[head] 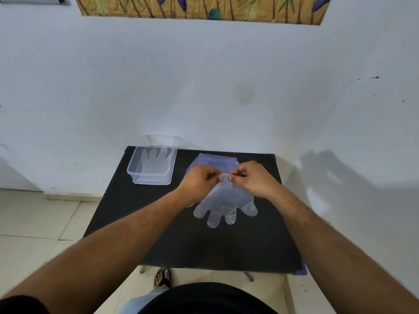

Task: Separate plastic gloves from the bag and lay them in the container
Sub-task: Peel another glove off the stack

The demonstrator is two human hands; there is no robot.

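Note:
A clear plastic glove [223,203] hangs over the black table [181,245] with its fingers pointing toward me. My left hand [199,179] and my right hand [251,177] both pinch its cuff edge, close together. Behind my hands lies the pale blue bag [215,159] of gloves, flat on the table and partly hidden. At the table's far left corner stands a clear plastic container [136,175] with at least one glove [156,160] lying inside it.
The small table stands against a white wall [204,87]. Tiled floor [45,223] shows on the left and right. My foot in a sandal [162,277] is under the table's near edge.

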